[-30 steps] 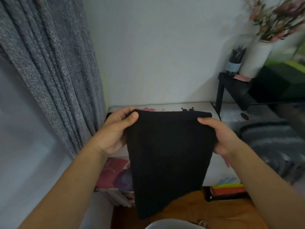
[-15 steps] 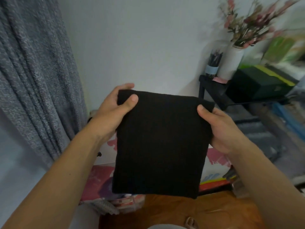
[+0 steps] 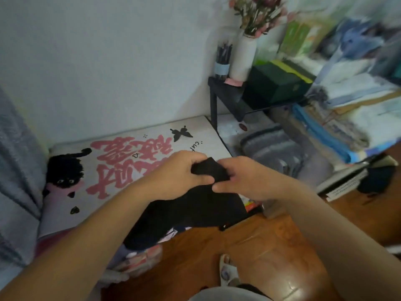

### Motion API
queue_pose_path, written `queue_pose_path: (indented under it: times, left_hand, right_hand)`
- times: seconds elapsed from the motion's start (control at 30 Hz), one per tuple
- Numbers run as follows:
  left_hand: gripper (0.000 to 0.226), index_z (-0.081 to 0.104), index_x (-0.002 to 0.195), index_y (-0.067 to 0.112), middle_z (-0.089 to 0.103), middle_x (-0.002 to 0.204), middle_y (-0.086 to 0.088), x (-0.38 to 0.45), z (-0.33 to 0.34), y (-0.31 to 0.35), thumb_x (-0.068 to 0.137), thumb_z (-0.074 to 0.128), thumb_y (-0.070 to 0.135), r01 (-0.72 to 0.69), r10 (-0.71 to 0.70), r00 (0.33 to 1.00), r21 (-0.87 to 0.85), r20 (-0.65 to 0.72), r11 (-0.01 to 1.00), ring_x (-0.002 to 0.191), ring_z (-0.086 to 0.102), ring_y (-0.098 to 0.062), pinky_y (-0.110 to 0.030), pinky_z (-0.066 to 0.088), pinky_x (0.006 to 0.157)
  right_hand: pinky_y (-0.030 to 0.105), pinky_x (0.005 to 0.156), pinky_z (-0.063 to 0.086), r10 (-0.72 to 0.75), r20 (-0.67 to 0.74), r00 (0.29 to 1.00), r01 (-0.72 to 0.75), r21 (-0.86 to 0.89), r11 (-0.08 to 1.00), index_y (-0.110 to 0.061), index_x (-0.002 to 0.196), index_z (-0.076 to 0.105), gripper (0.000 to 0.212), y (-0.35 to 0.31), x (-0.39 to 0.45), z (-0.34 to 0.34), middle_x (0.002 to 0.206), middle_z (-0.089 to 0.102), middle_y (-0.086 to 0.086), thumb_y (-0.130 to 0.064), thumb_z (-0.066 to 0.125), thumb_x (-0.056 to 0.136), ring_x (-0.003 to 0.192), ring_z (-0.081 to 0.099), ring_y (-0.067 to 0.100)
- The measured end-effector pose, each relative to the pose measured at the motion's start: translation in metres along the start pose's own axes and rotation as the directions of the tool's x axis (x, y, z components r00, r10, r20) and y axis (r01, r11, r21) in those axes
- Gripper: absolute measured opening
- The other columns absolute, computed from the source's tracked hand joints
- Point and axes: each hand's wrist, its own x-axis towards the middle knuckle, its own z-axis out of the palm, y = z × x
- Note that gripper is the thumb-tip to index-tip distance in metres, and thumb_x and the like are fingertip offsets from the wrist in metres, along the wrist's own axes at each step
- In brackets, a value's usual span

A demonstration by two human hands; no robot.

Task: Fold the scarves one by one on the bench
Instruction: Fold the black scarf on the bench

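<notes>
Scarf (image 3: 195, 211): black, bunched, folded double

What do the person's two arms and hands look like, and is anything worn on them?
Both forearms are bare as far as the frame shows: no sleeves, no gloves. No watch, bracelet or ring is visible on the left hand or the right hand. The fingernails that show look short and unpainted. The upper arms are out of view.

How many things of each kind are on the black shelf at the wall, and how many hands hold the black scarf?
White vase with flowers: 1
Cup of pencils: 1
Dark green box: 1
Hands on the black scarf: 2, left hand and right hand
Total: 5
</notes>
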Motion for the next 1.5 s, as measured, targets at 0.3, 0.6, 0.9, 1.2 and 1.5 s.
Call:
queue_pose_path:
  times: [0.3,0.6,0.9,1.2,1.5]
  left_hand:
    - [0.034,0.066,0.124,0.03,0.071,0.122,0.011,0.022,0.07,-0.065,0.09,0.072,0.028,0.327,-0.263,0.821,-0.04,0.506,0.944,0.115,0.066,-0.01,-0.044,0.047,0.109]
    - [0.015,0.075,0.101,0.03,0.073,0.106,0.0,0.087,0.203,-0.034,0.1,0.06,0.029,0.26,-0.496,0.85,-0.676,-0.179,0.689,0.11,0.067,-0.025,-0.043,0.053,0.098]
    - [0.015,0.072,0.094,0.026,0.071,0.085,0.006,0.198,0.247,0.027,0.1,0.06,0.033,0.388,-0.522,0.831,-0.47,-0.193,0.793,0.088,0.068,-0.015,-0.031,0.053,0.077]
    - [0.05,0.068,0.118,0.023,0.076,0.108,-0.006,0.369,0.222,0.009,0.094,0.055,0.064,0.311,-0.81,0.586,-0.922,-0.005,0.231,0.098,0.072,-0.026,-0.037,0.056,0.077]
    - [0.043,0.061,0.125,0.014,0.072,0.11,-0.01,0.384,0.292,-0.047,0.09,0.071,0.038,0.415,-0.879,0.468,-0.901,0.093,0.125,0.099,0.071,-0.03,-0.046,0.059,0.087]
  right_hand:
    - [0.037,0.082,0.059,0.3,-0.108,0.948,-0.232,0.412,0.881,-0.011,0.104,0.072,0.013,0.089,-0.057,-0.05,0.098,0.077,0.006,-0.016,0.061,0.098,0.09,0.074,0.022]
    - [0.016,0.072,0.047,0.33,-0.184,0.926,-0.224,0.437,0.871,-0.024,0.11,0.065,0.018,0.256,-0.073,-0.09,0.102,0.073,-0.007,-0.026,0.047,0.105,0.092,0.069,0.005]
    - [0.022,0.075,0.049,0.381,-0.141,0.914,-0.274,0.479,0.834,-0.026,0.11,0.065,0.015,0.382,-0.053,-0.162,0.104,0.072,-0.006,-0.032,0.053,0.102,0.099,0.068,0.013]
    - [0.032,0.074,0.047,0.524,-0.157,0.837,-0.397,0.484,0.78,-0.021,0.122,0.058,0.04,0.436,0.099,-0.257,0.114,0.061,0.0,-0.052,0.056,0.097,0.101,0.058,0.02]
    - [0.034,0.091,0.047,0.583,-0.215,0.783,-0.524,0.277,0.806,-0.004,0.128,0.062,0.038,0.501,0.124,-0.201,0.122,0.066,0.017,-0.026,0.063,0.097,0.112,0.061,0.033]
